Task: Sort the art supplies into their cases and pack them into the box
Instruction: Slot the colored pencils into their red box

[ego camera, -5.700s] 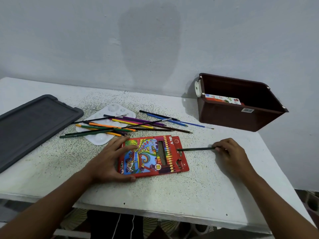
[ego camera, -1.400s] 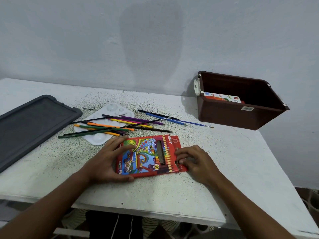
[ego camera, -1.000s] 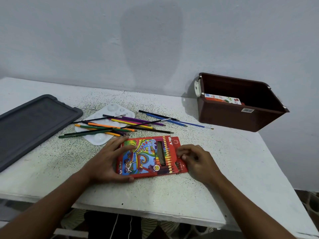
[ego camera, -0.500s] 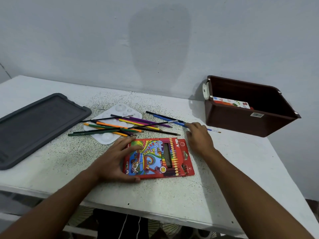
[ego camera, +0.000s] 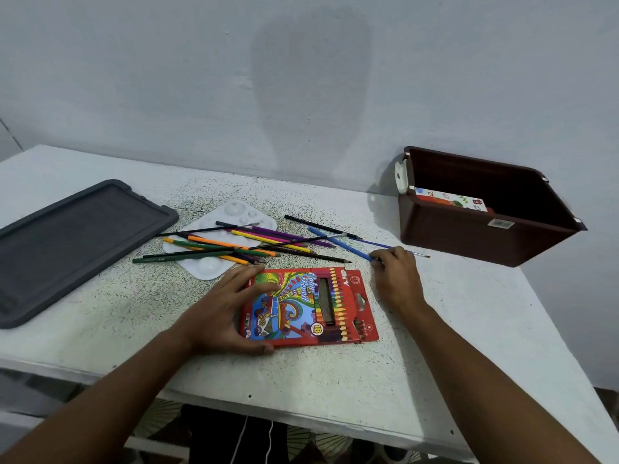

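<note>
Holding the red pencil case [ego camera: 310,308] flat on the table [ego camera: 335,373], your left hand [ego camera: 224,316] rests over its left end, with the thumb curled against the near edge and the fingers spread on the cover. The case lies near the front of the table, its window showing a few pencils inside.

Your right hand [ego camera: 397,279] reaches just past the case's far right corner, and its fingers pinch the near end of a blue pencil [ego camera: 338,244] that lies slanting on the table. A thin blue paintbrush [ego camera: 390,246] runs behind that hand, its tip pointing toward the brown box [ego camera: 482,239].

The loose pencils [ego camera: 241,247] lie in a crossed heap beyond the case, partly over a white paint palette [ego camera: 214,266]. A black pencil [ego camera: 318,226] lies apart at the far side of the heap.

The brown box stands open at the right rear corner of the table with a printed card pack [ego camera: 450,199] inside. A dark grey lid [ego camera: 73,242] lies flat at the left.
</note>
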Demonstrator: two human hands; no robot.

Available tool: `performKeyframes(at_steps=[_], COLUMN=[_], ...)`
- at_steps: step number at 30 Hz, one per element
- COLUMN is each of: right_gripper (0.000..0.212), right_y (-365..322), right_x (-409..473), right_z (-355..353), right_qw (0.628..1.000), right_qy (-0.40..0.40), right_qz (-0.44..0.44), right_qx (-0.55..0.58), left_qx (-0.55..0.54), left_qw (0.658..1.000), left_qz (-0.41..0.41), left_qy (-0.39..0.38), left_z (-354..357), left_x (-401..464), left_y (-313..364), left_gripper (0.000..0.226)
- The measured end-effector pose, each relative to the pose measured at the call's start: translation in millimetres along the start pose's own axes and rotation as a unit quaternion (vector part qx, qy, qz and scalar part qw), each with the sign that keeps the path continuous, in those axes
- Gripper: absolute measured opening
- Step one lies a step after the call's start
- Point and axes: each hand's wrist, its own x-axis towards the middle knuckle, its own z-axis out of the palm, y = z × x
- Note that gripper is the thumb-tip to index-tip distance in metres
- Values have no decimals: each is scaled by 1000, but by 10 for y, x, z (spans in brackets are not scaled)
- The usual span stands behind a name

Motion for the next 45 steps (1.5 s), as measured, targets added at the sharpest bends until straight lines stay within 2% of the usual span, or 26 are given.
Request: performKeyframes(at_steps=[9, 13, 16, 18, 24, 29, 32, 38, 41, 45], right_gripper=[21, 17, 17, 18, 20, 19, 20, 26, 27, 39], right_y=[361, 541, 677, 747, 746, 685, 574, 221, 46, -65], right_x=[-328, -461, -470, -467, -551, -665, -686, -705, -700, -748], right_z=[-287, -541, -624, -646, -744, -753, -700, -482, -403, -319], right_qw=[996, 994, 994, 993, 995, 995, 996, 986, 976, 955], right_qy=[80, 105, 110, 99, 72, 60, 35, -62, -92, -110], right_qz=[27, -19, 13, 36, 11, 25, -13, -85, -54, -7], right_qx=[17, -18, 26, 54, 62, 71, 85, 127, 191, 276], left_qx=[-6, -11, -12, -13, -14, -14, -14, -12, -11, -12], left_qw=[1000, 1000, 1000, 1000, 1000, 1000, 1000, 1000, 1000, 1000], left_qz=[-5, 4, 6, 4, 1, -5, -2, -3, -1, 7], left_qy=[-5, 3, 4, 3, 0, -3, -1, -1, 2, 8], left_z=[20, 34, 27, 21, 11, 12, 14, 18, 14, 19], left_x=[8, 23, 16, 11, 3, -10, -7, -10, -4, -6], left_y=[-25, -41, -34, -28, -28, -24, -26, -36, -33, -24], left_gripper=[93, 93, 93, 93, 93, 93, 93, 93, 93, 92])
